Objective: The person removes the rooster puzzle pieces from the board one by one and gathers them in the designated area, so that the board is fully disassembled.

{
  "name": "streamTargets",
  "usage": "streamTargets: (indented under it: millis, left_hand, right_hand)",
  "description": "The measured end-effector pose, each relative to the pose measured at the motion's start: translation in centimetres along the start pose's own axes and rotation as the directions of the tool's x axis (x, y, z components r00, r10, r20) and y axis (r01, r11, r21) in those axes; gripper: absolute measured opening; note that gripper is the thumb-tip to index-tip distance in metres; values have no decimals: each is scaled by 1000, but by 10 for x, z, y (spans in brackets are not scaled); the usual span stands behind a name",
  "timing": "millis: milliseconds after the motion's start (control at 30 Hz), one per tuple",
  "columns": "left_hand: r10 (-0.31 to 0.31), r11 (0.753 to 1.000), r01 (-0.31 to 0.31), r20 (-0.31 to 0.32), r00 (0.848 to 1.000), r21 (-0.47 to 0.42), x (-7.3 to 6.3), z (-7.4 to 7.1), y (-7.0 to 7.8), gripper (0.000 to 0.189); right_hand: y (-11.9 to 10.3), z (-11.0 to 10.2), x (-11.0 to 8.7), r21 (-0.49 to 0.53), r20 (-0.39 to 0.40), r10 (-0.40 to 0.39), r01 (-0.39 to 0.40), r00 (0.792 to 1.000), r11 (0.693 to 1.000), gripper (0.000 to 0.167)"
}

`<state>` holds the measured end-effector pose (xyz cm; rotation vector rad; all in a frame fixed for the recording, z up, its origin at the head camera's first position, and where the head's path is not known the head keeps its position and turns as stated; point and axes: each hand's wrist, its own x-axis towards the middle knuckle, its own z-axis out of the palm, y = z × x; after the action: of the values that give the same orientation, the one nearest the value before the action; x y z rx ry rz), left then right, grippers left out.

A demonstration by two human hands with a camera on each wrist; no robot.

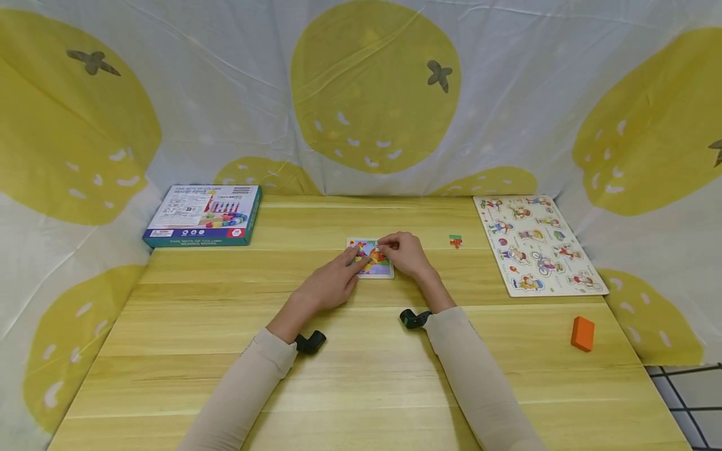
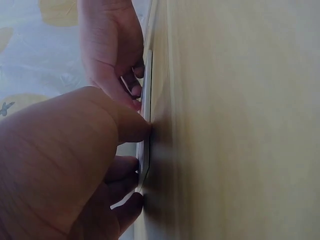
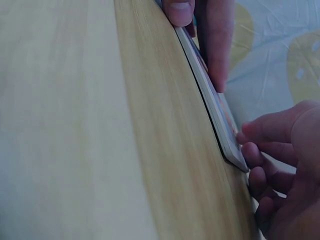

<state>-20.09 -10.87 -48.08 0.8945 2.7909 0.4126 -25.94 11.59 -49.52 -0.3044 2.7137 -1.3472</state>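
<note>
A small jigsaw puzzle with a bright printed picture and a pale border lies flat at the middle of the table. My left hand rests over its left side, fingers extended on the picture; in the left wrist view the thumb touches the near edge. At the upper right of the puzzle my right hand pinches with thumb and forefinger what looks like a small puzzle piece, mostly hidden by the fingertips. The other fingers of the right hand curl beside the board's edge. A loose puzzle piece, green and red, lies to the right.
A boxed bead set lies at the back left. At the back right is a wooden board with several printed figures. An orange block sits near the table's right edge. A lemon-patterned cloth hangs behind the table.
</note>
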Motion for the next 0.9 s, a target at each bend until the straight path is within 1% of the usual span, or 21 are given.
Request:
streamTargets:
  millis: [167, 367, 567, 733, 900]
  left_hand:
    - [4, 1000, -4, 1, 1000, 4, 1, 0, 1, 54]
    - [-1, 1000, 1, -14, 1000, -4, 2, -1, 3, 54]
    - [-33, 999, 33, -2, 999, -6, 2, 1, 3, 54]
    - [-15, 1000, 14, -30, 999, -27, 2, 1, 4, 53]
    - [-3, 999, 2, -41, 999, -43, 2, 0, 5, 53]
  right_hand:
    - [-2, 0, -1, -12, -8, -9, 9, 1000, 1000, 22]
    - [-3, 1, 0, 13, -18, -12, 12, 1000, 1000, 21]
    - [-4, 5, 1, 49, -42, 6, -3, 999, 999, 18]
    - [-7, 7, 3, 68, -83, 12, -6, 996, 998, 13]
    - [-9, 9, 4, 67, -109, 16, -9, 994, 998, 12]
